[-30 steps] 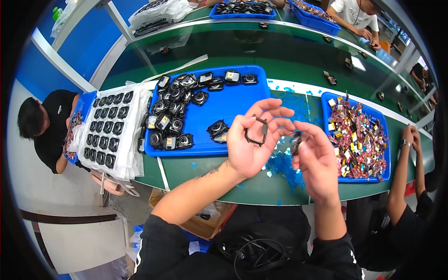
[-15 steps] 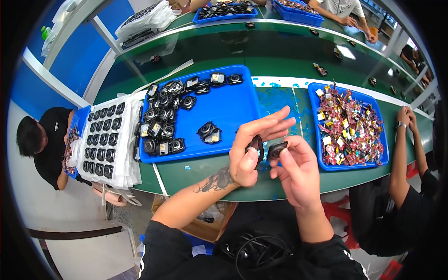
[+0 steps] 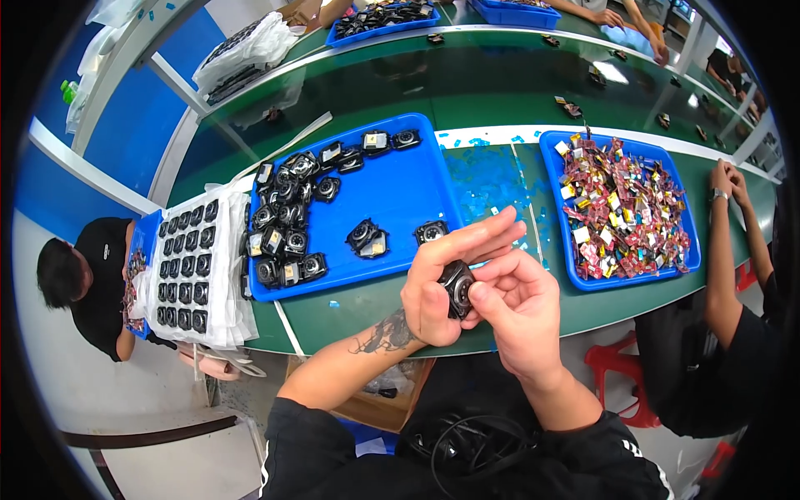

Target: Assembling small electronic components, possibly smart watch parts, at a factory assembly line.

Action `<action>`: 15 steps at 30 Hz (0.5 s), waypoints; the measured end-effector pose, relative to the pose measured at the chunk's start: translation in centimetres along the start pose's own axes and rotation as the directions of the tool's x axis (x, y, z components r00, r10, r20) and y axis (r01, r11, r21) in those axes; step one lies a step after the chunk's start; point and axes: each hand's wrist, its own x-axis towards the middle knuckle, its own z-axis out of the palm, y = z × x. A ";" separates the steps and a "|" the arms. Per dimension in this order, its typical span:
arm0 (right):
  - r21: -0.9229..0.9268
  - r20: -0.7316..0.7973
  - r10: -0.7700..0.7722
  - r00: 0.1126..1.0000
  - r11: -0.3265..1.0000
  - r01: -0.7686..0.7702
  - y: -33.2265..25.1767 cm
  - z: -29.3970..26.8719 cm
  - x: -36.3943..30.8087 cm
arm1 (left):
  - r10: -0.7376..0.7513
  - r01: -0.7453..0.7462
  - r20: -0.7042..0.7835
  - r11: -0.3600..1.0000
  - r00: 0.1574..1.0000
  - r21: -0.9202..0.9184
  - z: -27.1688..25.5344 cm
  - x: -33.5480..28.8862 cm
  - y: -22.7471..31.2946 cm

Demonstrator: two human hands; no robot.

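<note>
Both hands point(image 3: 425, 302) point(image 3: 525, 317) together, black case point(image 3: 456, 285) between them

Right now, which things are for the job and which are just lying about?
Likely for the job:
black part between left hand and right hand
near blue tray of similar parts

Probably just around:
blue scraps on green table
red stool

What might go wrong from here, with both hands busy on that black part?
Two possible risks. The black part sits between the left hand and the right hand's fingers, so if that hold slips, it could drop. Blue scraps lie loose on the green bench beyond the hands, and some might cling to the part if it were set down among them.
</note>
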 end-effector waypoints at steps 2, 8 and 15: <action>0.033 -0.021 0.008 1.000 0.999 -0.007 0.2 0.1 -0.1 | 0.064 -0.069 -0.047 0.992 0.997 -0.101 0.2 0.1 -0.3; 0.049 -0.012 0.019 1.000 0.999 -0.019 0.4 -0.1 -0.2 | 0.023 -0.024 -0.018 0.998 1.000 -0.054 0.0 0.4 0.2; -0.053 0.029 0.064 0.998 0.997 -0.063 -0.6 -0.6 0.2 | 0.055 -0.052 0.056 0.997 0.997 -0.048 0.0 0.1 0.1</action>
